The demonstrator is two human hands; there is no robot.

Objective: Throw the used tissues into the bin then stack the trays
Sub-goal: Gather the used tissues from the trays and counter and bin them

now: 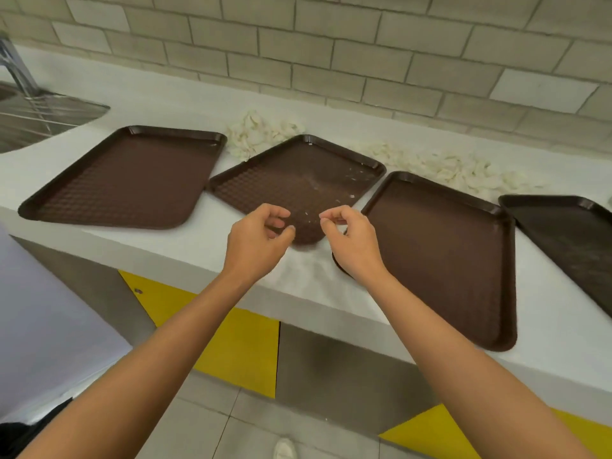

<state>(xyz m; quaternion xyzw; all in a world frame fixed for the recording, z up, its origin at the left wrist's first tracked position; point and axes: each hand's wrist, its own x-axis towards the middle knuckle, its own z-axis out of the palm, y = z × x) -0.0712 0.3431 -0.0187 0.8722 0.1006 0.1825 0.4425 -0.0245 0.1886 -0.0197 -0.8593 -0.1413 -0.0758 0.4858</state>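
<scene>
Reaching forward over the near edge of the white counter [198, 250], both bare hands hover side by side above the front corner of the middle tray [298, 180]. Left hand [256, 241]: fingers curled, thumb and forefinger apart, grip loose and holding nothing visible. Right hand [351, 241]: thumb and forefinger pinched narrow at the tips; whether a scrap sits between them cannot be told.

Four brown trays lie flat on the counter, none stacked. The left tray [126, 180] lies nearest the steel sink [43, 117] and looks clean. The middle tray is turned diagonally, one corner pointing toward the person and overhanging nothing; small white tissue flecks [352, 176] are scattered on its right half. The right tray [443, 256] lies just beside it, its long side running toward the counter edge; its near left corner is hidden behind the right wrist. A fourth, darker tray [569, 240] is cut off by the right border.

Used tissues remain on the counter behind the trays: one crumpled heap [261, 132] between the back corners of the left and middle trays, touching the middle tray's rim, and a longer strip of tissues [453, 170] along the back of the right tray, near the brick-tile wall [331, 44]. No bin is identifiable. Yellow and grey cabinet panels [238, 346] show under the counter.
</scene>
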